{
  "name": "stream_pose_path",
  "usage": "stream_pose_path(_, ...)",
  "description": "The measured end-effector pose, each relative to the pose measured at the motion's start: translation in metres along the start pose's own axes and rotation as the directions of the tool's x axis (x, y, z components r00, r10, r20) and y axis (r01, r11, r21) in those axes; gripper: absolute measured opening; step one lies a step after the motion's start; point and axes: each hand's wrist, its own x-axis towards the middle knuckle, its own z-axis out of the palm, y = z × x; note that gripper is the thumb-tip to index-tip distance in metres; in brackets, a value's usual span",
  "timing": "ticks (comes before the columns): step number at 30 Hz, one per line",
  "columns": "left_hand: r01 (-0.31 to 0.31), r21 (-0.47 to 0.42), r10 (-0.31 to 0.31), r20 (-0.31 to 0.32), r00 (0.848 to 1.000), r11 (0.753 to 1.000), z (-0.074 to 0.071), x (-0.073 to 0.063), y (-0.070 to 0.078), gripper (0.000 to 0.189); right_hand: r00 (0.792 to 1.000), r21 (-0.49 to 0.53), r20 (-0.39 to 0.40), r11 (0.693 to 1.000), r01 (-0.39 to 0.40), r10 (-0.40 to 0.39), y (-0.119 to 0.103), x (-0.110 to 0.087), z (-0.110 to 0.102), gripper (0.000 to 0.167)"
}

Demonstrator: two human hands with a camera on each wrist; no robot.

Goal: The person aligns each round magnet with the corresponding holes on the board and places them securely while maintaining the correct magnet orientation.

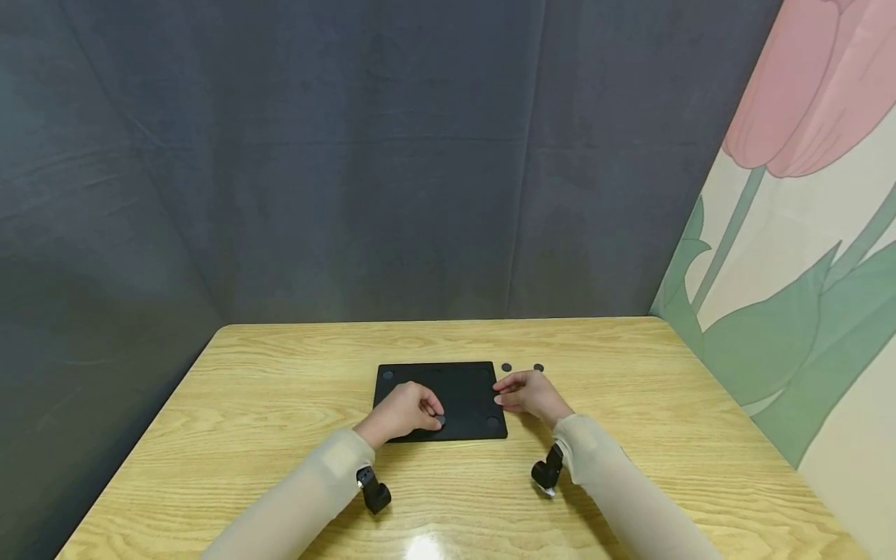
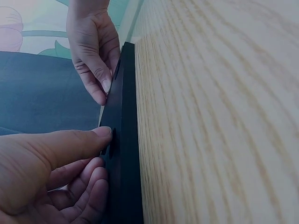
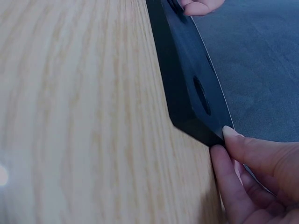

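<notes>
On tabletop (image 1: pixel 280 373), left fingers (image 1: pixel 432 401) pinch disc (image 1: pixel 440 420), right fingers (image 3: pixel 230 184) grip board (image 1: pixel 465 397). Slack there, we judge, could slide board, skew disc.

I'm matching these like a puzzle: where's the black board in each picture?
Head: black board, below centre.
Left wrist: black board, left of centre, running to the bottom.
Right wrist: black board, slanting from top middle, rightward and down.
Shared landmark: the right hand, touching the board.

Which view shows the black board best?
Head view: the black board shows nearly whole from above, the left hand covering part. Left wrist shows it at a steep slant; right wrist, one corner close up.
</notes>
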Motion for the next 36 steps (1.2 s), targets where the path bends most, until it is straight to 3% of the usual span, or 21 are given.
stream_pose_path(16,-0.004,0.032,0.004,0.000,1.000,0.999,0.0015,0.0015,0.0000,0.011,1.000,0.002,-0.003,1.000,0.004,-0.004,-0.0020,-0.0015,0.0004,0.024)
stream_pose_path(36,0.002,0.009,-0.003,0.009,1.000,1.000,0.0010,0.0024,0.0006,0.011,1.000,-0.011,-0.019,1.000,-0.014,0.013,0.0004,0.0009,0.0001,0.022)
